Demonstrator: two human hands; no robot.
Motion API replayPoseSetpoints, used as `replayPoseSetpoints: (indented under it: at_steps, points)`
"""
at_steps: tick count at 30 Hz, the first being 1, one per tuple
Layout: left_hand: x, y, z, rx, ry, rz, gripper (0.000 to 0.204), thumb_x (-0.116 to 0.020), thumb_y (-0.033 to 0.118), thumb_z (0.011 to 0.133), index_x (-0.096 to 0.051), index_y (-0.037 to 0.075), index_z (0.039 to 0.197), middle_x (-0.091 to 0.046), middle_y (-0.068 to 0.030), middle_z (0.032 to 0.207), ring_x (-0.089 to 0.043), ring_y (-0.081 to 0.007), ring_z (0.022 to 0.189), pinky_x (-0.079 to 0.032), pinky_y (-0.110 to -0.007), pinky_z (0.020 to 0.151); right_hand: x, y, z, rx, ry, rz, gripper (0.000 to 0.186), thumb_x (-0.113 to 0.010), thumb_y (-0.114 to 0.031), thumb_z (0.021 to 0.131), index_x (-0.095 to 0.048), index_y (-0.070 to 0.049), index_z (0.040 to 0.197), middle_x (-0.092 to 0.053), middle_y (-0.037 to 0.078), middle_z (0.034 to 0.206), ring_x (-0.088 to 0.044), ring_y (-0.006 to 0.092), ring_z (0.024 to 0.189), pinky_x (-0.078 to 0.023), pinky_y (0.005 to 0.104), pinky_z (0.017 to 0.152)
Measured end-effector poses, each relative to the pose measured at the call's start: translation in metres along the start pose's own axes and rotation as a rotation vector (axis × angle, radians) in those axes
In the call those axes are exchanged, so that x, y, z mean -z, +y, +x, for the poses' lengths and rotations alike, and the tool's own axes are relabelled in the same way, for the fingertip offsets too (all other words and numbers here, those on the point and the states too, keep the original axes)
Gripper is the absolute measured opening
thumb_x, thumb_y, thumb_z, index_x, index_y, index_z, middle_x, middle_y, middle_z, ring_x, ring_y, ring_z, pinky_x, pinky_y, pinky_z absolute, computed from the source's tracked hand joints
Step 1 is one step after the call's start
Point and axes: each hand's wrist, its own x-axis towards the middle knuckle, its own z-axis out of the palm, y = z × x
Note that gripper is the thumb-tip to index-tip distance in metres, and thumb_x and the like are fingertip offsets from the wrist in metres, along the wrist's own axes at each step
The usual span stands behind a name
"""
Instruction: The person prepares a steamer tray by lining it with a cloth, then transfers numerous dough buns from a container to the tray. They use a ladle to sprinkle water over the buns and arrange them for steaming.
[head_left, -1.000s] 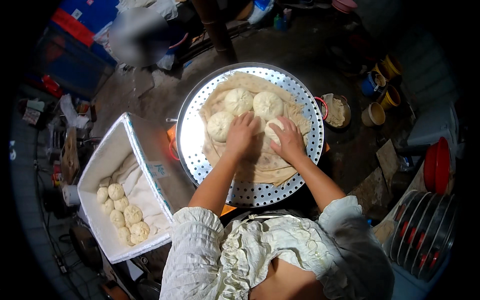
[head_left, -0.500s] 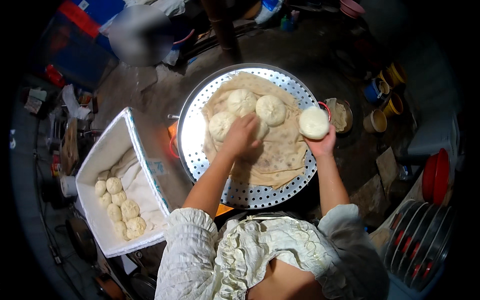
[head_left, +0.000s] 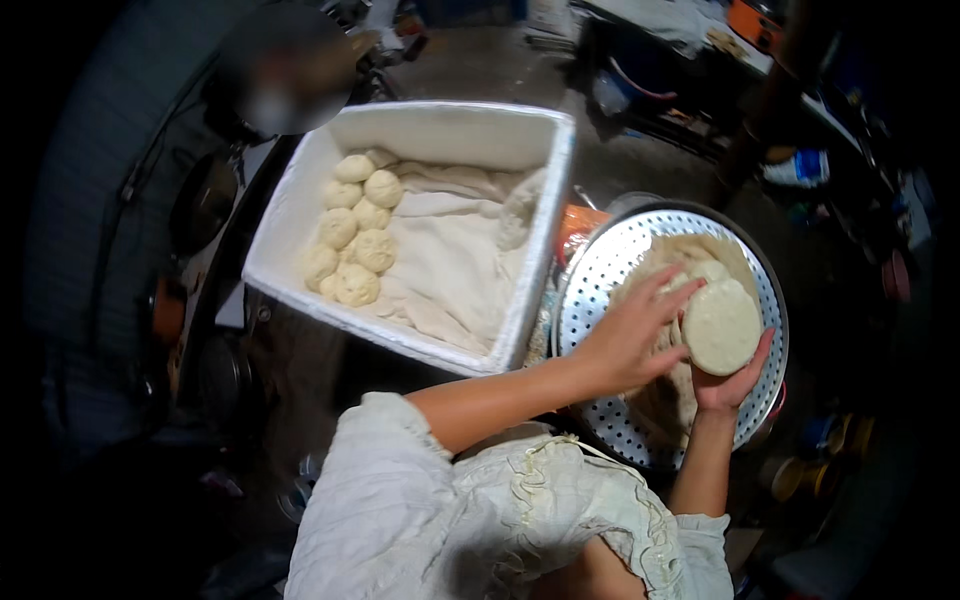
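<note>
A round perforated metal tray (head_left: pixel 600 285) lined with a beige cloth (head_left: pixel 668 405) sits at the right. My right hand (head_left: pixel 738 385) is shut on a flattened round of pale dough (head_left: pixel 722 326), held just above the tray. My left hand (head_left: pixel 632 338) rests with spread fingers on the cloth, beside other dough pieces (head_left: pixel 706 270) half hidden behind the held round. Left of the tray stands a white foam box (head_left: pixel 430 130) lined with cloth, with several dough balls (head_left: pixel 352 240) in its far left corner.
An orange object (head_left: pixel 576 226) is wedged between the box and the tray. Dark pans (head_left: pixel 205 200) lie at the left. A bottle (head_left: pixel 800 166) stands on the dark floor at the upper right, and small cups (head_left: pixel 790 478) sit at the lower right.
My right hand has lifted a dough round off the cloth and holds it at the tray's right side. My left hand stays on the cloth. The view has swung left toward the foam box.
</note>
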Motion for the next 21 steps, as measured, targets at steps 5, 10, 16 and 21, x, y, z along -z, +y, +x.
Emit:
replayPoseSetpoints:
  at_steps: [5, 10, 16, 21]
  points:
    - [0.16, -0.054, -0.09, 0.114, 0.379, 0.338, 0.045, -0.067, 0.008, 0.078, -0.055, 0.006, 0.121, -0.049, -0.0141, 0.129, -0.048, -0.0283, 0.118, -0.039, -0.036, 0.098, -0.08, 0.077, 0.074, -0.335, -0.108, -0.339, 0.063, -0.033, -0.053, 0.094, -0.041, -0.005, 0.134, -0.049, 0.013, 0.132, -0.051, 0.027, 0.118, -0.042, 0.041, 0.099]
    - [0.292, -0.106, -0.203, 0.399, 0.705, 0.586, 0.029, -0.063, 0.004, 0.078, -0.06, -0.002, 0.107, -0.06, -0.018, 0.108, -0.059, -0.0318, 0.098, -0.048, -0.035, 0.083, -0.156, 0.22, 0.135, -0.698, -0.191, -0.794, 0.053, -0.043, -0.051, 0.091, -0.051, -0.009, 0.123, -0.057, 0.01, 0.119, -0.057, 0.0209, 0.108, -0.047, 0.0379, 0.091]
    - [0.345, -0.15, -0.256, 0.383, 0.682, 0.716, 0.026, -0.061, 0.003, 0.078, -0.061, -0.001, 0.103, -0.061, -0.0181, 0.102, -0.059, -0.0356, 0.094, -0.048, -0.038, 0.08, -0.12, 0.434, 0.217, -0.812, -0.141, -0.988, 0.053, -0.052, -0.051, 0.086, -0.053, -0.008, 0.117, -0.059, 0.008, 0.108, -0.059, 0.0211, 0.095, -0.05, 0.0382, 0.076]
    - [0.346, -0.162, -0.251, 0.275, 0.724, 0.755, 0.022, -0.059, -0.003, 0.074, -0.064, 0.001, 0.095, -0.064, -0.0132, 0.094, -0.061, -0.032, 0.085, -0.05, -0.038, 0.074, -0.084, 0.55, 0.237, -0.161, -0.157, -1.525, 0.08, -0.057, -0.05, 0.082, -0.034, 0.006, 0.134, -0.049, 0.026, 0.125, -0.053, 0.034, 0.111, -0.044, 0.0426, 0.092]
